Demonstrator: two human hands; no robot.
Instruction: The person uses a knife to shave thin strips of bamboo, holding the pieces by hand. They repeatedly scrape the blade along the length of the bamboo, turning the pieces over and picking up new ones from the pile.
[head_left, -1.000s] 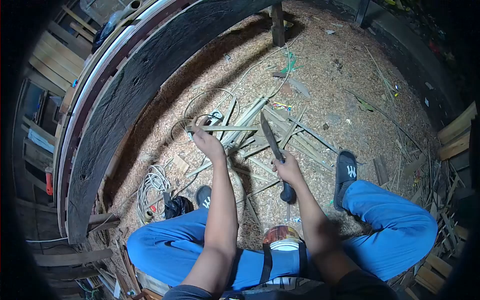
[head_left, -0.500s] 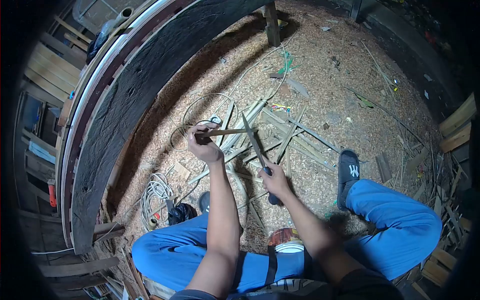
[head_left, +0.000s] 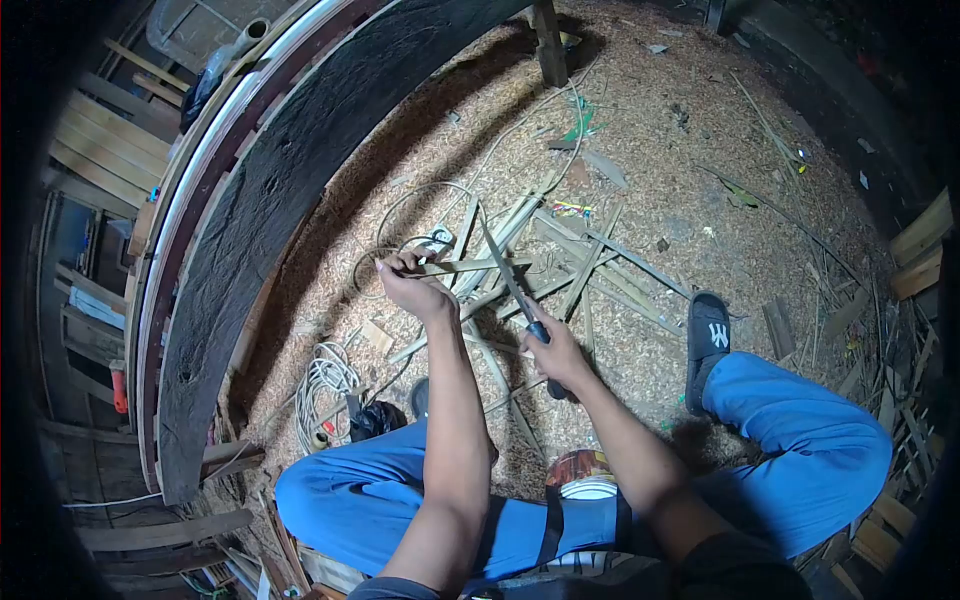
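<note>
My left hand (head_left: 415, 293) is closed around one end of a thin wooden strip (head_left: 468, 267), which points to the right. In my right hand (head_left: 558, 358) is the dark handle of a long knife (head_left: 507, 270), its narrow blade slanting up and to the left. The blade crosses the strip in this view, near the strip's far end. Beneath both hands lies a loose pile of wooden strips (head_left: 600, 262) on the shavings.
A long dark bench (head_left: 262, 200) curves along the left. Coiled cable (head_left: 325, 395) and a black plastic bag (head_left: 377, 420) lie by my left knee. My sandalled foot (head_left: 708, 340) is at right, with a tin (head_left: 585, 475) between my legs. Wood shavings cover the floor.
The strip in my left hand has turned, showing a broader, lighter face. The knife stays across it in my right hand. The whole view has shifted slightly.
</note>
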